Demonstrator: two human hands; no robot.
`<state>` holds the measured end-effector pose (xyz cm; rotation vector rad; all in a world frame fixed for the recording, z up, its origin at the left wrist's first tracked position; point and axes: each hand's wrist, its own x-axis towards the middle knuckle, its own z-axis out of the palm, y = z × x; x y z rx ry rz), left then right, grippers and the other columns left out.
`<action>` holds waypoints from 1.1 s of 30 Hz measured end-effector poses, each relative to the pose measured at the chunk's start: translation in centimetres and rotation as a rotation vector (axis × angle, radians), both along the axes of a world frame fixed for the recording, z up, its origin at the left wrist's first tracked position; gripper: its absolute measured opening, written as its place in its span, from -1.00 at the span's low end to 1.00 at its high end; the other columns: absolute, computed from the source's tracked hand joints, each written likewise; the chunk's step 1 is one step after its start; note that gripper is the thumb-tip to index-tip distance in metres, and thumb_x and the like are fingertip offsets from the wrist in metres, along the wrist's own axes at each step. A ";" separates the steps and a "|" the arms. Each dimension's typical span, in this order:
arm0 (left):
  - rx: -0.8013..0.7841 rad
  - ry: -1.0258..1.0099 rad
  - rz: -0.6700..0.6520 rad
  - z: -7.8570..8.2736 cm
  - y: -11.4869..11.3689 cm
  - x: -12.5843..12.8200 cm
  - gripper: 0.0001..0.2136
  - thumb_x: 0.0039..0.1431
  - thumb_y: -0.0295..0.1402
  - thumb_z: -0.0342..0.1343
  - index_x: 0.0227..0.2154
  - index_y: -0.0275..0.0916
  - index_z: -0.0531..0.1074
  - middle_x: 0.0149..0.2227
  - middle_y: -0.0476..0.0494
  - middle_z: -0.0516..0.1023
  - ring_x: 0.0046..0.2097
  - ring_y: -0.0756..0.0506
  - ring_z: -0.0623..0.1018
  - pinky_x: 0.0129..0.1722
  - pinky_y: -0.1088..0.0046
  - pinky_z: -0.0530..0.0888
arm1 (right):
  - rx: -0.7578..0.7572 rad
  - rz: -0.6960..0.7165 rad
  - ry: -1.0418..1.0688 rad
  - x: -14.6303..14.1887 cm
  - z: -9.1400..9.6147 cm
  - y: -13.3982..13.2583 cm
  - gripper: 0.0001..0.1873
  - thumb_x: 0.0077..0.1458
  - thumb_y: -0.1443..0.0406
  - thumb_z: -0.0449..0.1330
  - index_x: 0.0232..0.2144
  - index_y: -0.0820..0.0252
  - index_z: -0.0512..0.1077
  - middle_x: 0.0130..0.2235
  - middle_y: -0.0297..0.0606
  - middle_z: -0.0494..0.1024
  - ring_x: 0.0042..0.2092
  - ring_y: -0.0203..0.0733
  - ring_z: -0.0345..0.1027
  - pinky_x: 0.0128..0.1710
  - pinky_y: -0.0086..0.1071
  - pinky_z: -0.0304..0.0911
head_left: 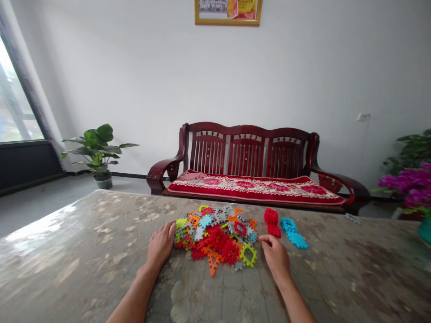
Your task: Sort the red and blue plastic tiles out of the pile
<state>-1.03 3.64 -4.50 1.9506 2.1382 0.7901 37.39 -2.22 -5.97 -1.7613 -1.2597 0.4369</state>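
A heap of flat, notched plastic building pieces (215, 240) in red, orange, grey, lime green and blue lies on the table in front of me. Against the heap's left side rests my left hand (162, 243), fingers stretched out and close to a lime green piece (181, 223). My right hand (276, 256) is at the heap's right edge, its fingers curled in and the fingertips close together; whatever they may hold is too small to make out. Beyond that hand are a group of red pieces (272, 222) and a group of blue pieces (294, 233).
The table (101, 269) has a patterned, glossy cover. A grey piece (353, 218) lies far right, near purple flowers (407, 185) in a teal pot (425, 231). Behind the table stands a dark red wooden bench (247, 150); a potted plant (97, 150) is at left.
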 end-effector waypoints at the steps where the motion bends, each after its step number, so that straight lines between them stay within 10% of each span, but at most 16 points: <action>1: 0.004 0.008 -0.006 0.0 0.0 0.0 -0.54 0.35 -0.22 -0.33 0.03 -0.18 0.44 0.04 -0.18 0.55 0.10 -0.16 0.48 0.10 0.28 0.34 | -0.009 -0.003 -0.003 0.0 0.0 0.0 -0.68 -0.04 0.16 0.01 -0.36 0.04 0.53 -0.24 -0.28 0.64 -0.18 -0.04 0.49 -0.19 -0.26 0.28; 33: -0.016 0.109 0.045 0.8 -0.9 1.4 -0.57 0.33 -0.19 -0.22 0.07 -0.18 0.43 0.00 -0.31 0.49 0.03 -0.25 0.48 0.06 0.19 0.34 | 0.143 0.034 0.101 0.6 -0.8 0.5 -0.63 -0.02 0.08 0.08 -0.28 0.19 0.51 -0.27 -0.16 0.62 -0.28 -0.07 0.46 -0.24 -0.27 0.33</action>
